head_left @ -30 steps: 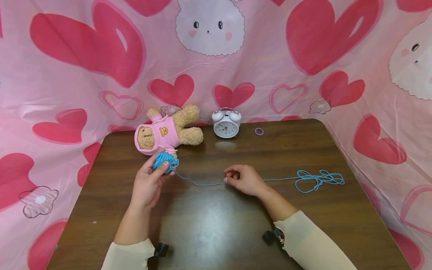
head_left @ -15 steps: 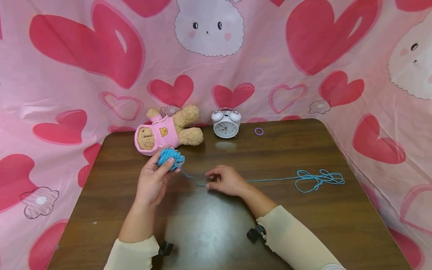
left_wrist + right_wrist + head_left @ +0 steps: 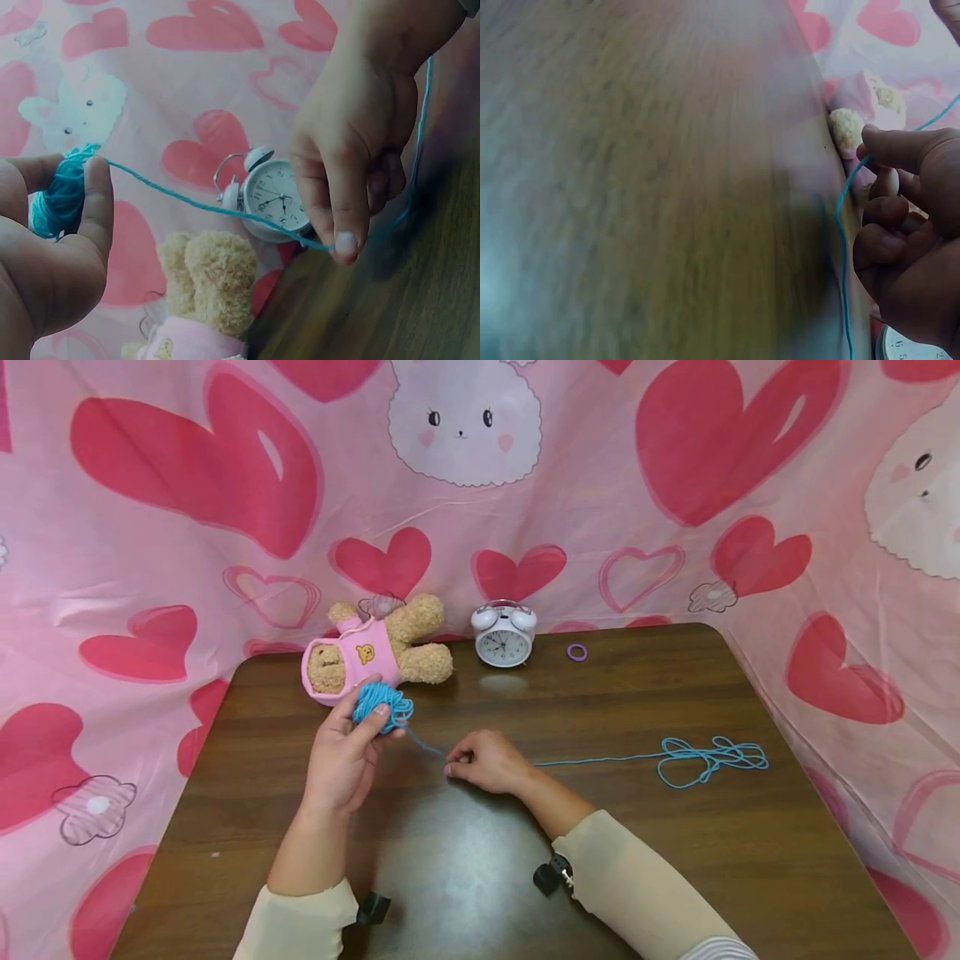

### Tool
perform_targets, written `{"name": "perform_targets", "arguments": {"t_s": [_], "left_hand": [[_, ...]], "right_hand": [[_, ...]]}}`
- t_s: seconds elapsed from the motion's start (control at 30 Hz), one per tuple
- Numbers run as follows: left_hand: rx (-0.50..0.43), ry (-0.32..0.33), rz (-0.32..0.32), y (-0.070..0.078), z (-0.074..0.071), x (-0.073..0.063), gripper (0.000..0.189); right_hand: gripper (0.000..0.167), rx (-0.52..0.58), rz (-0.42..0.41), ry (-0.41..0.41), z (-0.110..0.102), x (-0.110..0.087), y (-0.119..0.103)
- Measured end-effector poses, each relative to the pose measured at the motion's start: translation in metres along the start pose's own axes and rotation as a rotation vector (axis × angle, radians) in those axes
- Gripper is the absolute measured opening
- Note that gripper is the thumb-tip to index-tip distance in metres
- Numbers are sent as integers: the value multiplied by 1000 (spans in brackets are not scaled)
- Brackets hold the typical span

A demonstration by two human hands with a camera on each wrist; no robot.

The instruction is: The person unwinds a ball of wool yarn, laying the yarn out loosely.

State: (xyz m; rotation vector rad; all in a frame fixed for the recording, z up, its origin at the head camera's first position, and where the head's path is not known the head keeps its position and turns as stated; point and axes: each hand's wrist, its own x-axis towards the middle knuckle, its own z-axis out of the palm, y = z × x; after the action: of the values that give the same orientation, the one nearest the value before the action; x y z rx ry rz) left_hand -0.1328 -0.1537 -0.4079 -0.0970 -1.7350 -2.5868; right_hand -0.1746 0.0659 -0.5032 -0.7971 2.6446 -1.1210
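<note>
A small ball of blue yarn (image 3: 382, 703) is gripped between the thumb and fingers of my left hand (image 3: 341, 760), in front of the teddy bear. From the ball a single strand (image 3: 195, 202) runs across to my right hand (image 3: 487, 762), whose thumb and forefinger pinch it. In the right wrist view the strand (image 3: 845, 247) passes between thumb and forefinger and hangs down past the curled other fingers. Beyond the right hand it continues over the table to a loose looped heap of the same yarn (image 3: 708, 760) at the right.
A teddy bear (image 3: 375, 652) in a pink hoodie lies on its back at the far left of the brown table (image 3: 645, 693). Beside it stands a white alarm clock (image 3: 504, 639), then a purple ring (image 3: 577, 652). Pink heart-patterned cloth (image 3: 585, 485) hangs behind the table.
My right hand has slid left along the strand, toward the ball. My left hand has shifted slightly right and up with the ball. The loose heap stays put.
</note>
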Motion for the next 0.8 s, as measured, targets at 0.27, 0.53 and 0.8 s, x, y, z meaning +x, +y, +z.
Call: {"name": "perform_targets", "arguments": {"t_s": [0.27,0.53,0.8], "left_hand": [[-24,20,1,-2,-10,0,40],[6,27,-17,-8,-18,-2,39],[27,68,-34,-15,-25,-4,41]], "right_hand": [[6,49,25,57,-15,-18,4],[6,68,21,131,-34,-37,12],[5,95,27,229,-51,-54,17]]}}
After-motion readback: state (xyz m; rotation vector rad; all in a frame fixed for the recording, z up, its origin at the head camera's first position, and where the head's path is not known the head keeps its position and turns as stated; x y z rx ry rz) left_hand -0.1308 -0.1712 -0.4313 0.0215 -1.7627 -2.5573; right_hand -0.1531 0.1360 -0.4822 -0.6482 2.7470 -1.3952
